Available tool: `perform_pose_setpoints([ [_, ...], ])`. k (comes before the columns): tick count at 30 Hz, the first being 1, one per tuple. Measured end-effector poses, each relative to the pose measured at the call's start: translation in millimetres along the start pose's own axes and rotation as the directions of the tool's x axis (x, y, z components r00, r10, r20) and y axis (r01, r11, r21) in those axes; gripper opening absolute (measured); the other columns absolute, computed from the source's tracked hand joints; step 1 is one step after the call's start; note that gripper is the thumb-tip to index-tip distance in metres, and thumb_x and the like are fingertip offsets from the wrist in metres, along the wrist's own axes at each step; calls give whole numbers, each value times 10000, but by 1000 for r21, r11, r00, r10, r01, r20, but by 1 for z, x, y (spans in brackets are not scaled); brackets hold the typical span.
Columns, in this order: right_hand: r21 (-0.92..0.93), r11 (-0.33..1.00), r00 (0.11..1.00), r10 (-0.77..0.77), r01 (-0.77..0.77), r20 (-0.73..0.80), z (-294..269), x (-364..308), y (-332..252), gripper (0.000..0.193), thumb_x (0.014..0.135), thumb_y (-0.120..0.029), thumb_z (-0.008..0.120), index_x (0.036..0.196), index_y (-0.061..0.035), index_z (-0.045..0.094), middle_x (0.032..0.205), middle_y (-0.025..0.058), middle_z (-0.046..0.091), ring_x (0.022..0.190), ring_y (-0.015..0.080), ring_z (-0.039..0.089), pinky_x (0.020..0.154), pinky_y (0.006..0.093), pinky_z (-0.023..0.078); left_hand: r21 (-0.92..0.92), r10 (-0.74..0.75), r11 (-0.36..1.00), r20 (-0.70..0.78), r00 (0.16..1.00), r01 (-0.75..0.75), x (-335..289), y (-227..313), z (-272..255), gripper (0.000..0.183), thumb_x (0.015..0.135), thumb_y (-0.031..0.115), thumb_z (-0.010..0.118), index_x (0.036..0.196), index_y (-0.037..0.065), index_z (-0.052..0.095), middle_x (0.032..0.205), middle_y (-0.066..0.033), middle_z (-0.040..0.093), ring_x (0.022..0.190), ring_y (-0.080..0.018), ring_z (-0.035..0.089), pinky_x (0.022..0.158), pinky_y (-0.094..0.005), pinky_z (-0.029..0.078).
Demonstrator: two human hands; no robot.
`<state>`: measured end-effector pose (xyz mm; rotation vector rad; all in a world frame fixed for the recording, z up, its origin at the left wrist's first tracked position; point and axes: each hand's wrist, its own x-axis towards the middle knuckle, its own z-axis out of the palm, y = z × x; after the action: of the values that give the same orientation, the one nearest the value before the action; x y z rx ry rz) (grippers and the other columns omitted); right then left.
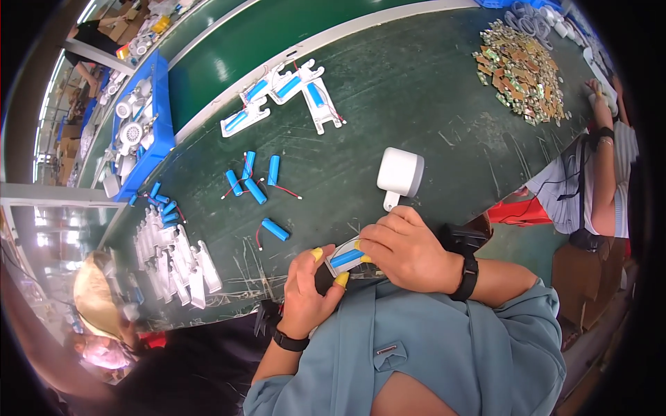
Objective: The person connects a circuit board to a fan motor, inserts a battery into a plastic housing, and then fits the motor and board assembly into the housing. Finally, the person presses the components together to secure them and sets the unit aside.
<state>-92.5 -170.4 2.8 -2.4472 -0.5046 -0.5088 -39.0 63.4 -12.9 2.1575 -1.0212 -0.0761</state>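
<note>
At the table's near edge I hold a white plastic handle shell with a blue cylindrical battery [347, 258] lying in it. My left hand [305, 295] grips the shell's left end between thumb and index finger. Over the right end, my right hand [409, 253] is closed, its fingertips pressed at the battery and a thin wire. Yellow covers show on fingertips of both hands. Just beyond my right hand stands a white rounded device housing [399, 172] with a small tab. A loose blue battery [275, 229] with a red wire lies beyond my left hand.
Several blue batteries [250, 165] lie left of centre. White shells [184, 263] are piled at left; filled shells [288, 87] lie farther back. A blue crate [161, 104] stands far left, a heap of small boards [520, 73] far right. A co-worker's arm [605, 152] is at right.
</note>
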Motion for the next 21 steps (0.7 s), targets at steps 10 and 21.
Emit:
perform_pose_setpoints([
  [10, -68, 997, 993, -39, 47, 115, 3, 0, 4, 288, 721, -66, 681, 1004, -18, 671, 1053, 78, 626, 956, 235, 585, 932, 414, 433, -11, -18, 1000, -4, 1000, 18, 3, -2, 1, 682, 729, 26, 796, 1298, -10, 422, 1204, -155, 680, 1066, -357, 602, 924, -424, 494],
  [21, 64, 997, 996, 57, -53, -64, -21, -4, -3, 257, 747, -33, 702, 1001, -47, 667, 1142, 114, 627, 1063, 262, 588, 1043, 506, 405, -11, -30, 999, 61, 998, 31, 11, 5, -4, 708, 719, 111, 822, 1315, -2, 457, 1305, -180, 584, 1154, -379, 556, 975, -460, 441],
])
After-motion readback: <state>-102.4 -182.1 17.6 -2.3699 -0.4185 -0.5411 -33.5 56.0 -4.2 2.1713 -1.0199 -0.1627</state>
